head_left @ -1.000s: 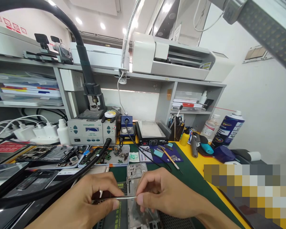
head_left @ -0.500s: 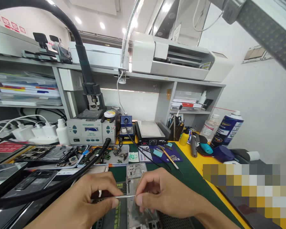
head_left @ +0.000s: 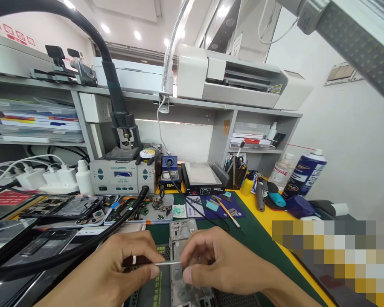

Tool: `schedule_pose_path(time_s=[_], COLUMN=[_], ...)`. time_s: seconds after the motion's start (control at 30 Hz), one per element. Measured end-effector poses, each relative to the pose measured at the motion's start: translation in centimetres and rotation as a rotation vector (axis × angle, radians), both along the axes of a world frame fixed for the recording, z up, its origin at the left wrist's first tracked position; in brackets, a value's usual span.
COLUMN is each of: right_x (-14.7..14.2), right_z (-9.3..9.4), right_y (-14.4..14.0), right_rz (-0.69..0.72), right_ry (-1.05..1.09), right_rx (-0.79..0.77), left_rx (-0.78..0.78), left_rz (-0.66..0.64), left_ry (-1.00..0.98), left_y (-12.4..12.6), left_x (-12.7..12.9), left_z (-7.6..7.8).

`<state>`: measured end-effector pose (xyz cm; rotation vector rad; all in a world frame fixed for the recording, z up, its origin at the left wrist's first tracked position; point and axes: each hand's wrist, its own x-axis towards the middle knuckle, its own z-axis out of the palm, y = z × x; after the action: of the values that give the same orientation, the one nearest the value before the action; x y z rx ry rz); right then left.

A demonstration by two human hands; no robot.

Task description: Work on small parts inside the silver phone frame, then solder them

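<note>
My left hand (head_left: pixel 120 266) pinches thin metal tweezers (head_left: pixel 166 263), tips pointing right over a bare silver phone frame (head_left: pixel 183 238) that lies on the green mat (head_left: pixel 259 243). My right hand (head_left: pixel 224 262) rests on the frame's right side, fingers curled, thumb and forefinger by the tweezer tips. Whether anything sits between the tips is too small to tell. The frame's near end is hidden under both hands.
A black hose (head_left: pixel 83 249) runs across the left. Trays of phone parts (head_left: pixel 141 209) and opened phones (head_left: pixel 64 207) lie behind it. A rework station (head_left: pixel 121 175), hot plate (head_left: pixel 205 177), tool cup (head_left: pixel 238 172), spray can (head_left: pixel 304 172) and bottles stand at the back.
My right hand has slid slightly down and right along the frame, its thumb dropping from the tweezer tips. The left hand and tweezers stay almost still.
</note>
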<state>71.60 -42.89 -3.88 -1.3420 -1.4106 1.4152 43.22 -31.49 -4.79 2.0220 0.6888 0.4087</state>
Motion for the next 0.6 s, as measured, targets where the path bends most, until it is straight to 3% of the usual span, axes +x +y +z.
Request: schedule_pose_path(time_s=[0.13,0.33,0.6], right_x=[-0.5,-2.1,-2.0], right_z=[0.4,-0.1,-0.4], right_y=[-0.5,-0.8,-0.3], right_rz=[-0.074,-0.167,-0.215], right_ry=[-0.117,-0.257,-0.274], right_rx=[0.003,0.253,0.201], left_rx=[0.006,0.039,0.109], left_rz=[-0.001,0.000,-0.001], left_ry=[-0.001,-0.005,-0.011], left_y=[-0.1,0.0,0.5], left_x=[0.1,0.2,0.5], left_z=[0.2,0.0,0.2])
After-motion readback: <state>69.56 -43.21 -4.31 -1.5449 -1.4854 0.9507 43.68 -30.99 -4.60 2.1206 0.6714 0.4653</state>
